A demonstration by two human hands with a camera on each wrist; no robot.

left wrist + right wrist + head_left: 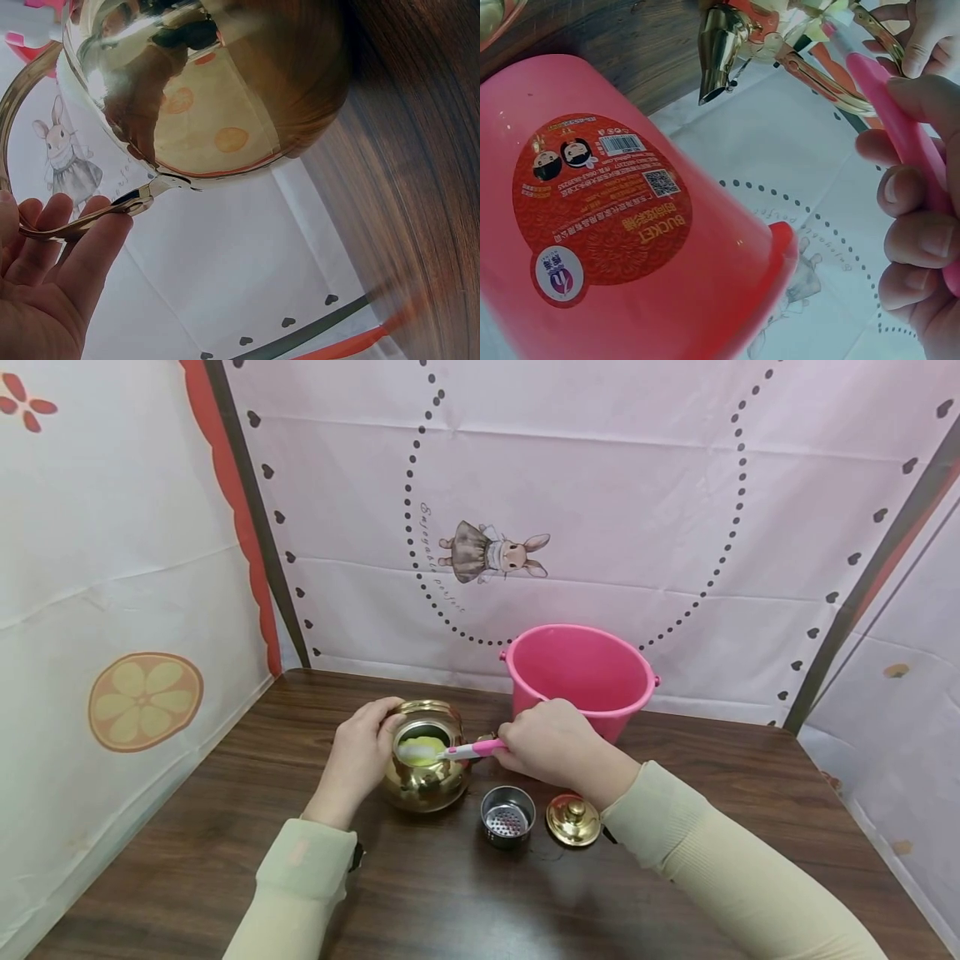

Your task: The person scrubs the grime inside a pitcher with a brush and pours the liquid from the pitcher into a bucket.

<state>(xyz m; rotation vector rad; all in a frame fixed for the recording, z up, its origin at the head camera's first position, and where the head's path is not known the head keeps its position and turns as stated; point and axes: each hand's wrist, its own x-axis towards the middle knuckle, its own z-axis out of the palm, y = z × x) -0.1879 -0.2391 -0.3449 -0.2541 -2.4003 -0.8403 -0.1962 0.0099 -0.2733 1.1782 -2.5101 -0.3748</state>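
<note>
A shiny gold teapot [426, 792] stands on the wooden table without its lid. Its hoop handle [64, 226] is held by my left hand [356, 762], whose fingers curl round the gold bar. My right hand [558, 743] grips a pink-and-white handled cleaning brush [472, 749]; its yellow-green head sits inside the pot's mouth, partly hidden by the rim. In the right wrist view the teapot's spout [718, 56] points toward the pink bucket. Nearer the front are a metal strainer cup [507, 817] with a perforated bottom and the gold lid [574, 818].
Behind my right hand stands a pink bucket [615, 718] with a red label [592, 202] on its side. A printed cloth wall [600, 527] rises along the back edge of the table [465, 893], with further cloth walls at both sides.
</note>
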